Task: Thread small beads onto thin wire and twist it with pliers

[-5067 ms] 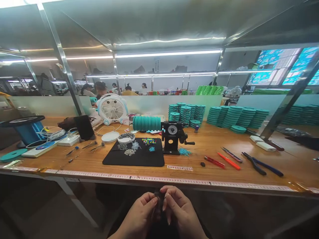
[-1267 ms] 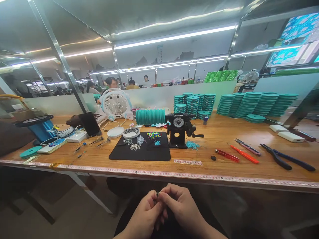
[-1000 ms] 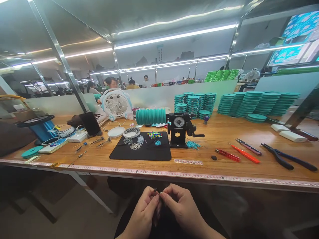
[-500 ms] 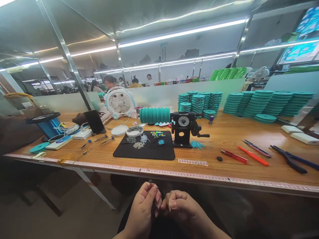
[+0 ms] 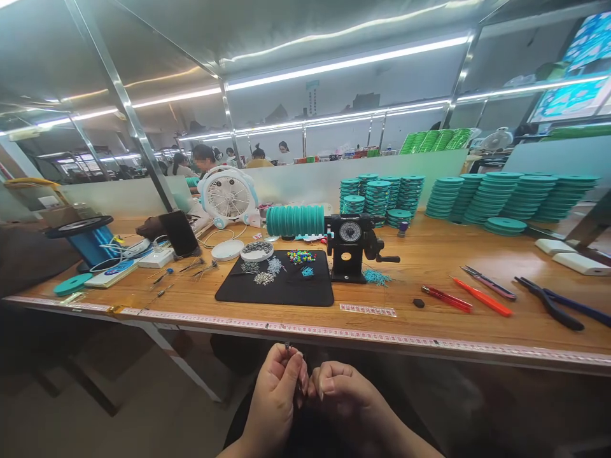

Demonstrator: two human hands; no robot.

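Just below the table's front edge, my left hand (image 5: 279, 388) is closed, thumb against the forefinger. A small dark piece (image 5: 287, 346) pokes out above its fingertips; its kind is too small to make out. My right hand (image 5: 346, 391) is closed too, its fingertips pinched together close to the left hand's fingers. Whatever sits in the right pinch is hidden or too thin to see. Beyond the hands, a black mat (image 5: 274, 294) carries small heaps of metal bits, coloured beads (image 5: 300, 257) and blue pieces. A round white dish (image 5: 258, 252) of grey parts stands at its back edge.
Behind the mat is a black hand-crank winder (image 5: 350, 248) with teal spools (image 5: 296, 221) on its shaft. Stacked teal spools (image 5: 496, 197) line the back right. Pliers (image 5: 548, 302), an orange tool (image 5: 481, 297) and tweezers lie at right. A tape measure (image 5: 334, 330) runs along the front edge.
Both hands stay in nearly the same place, still closed. The left fingers have shifted slightly upward around the small dark piece. The whole view has moved a little.
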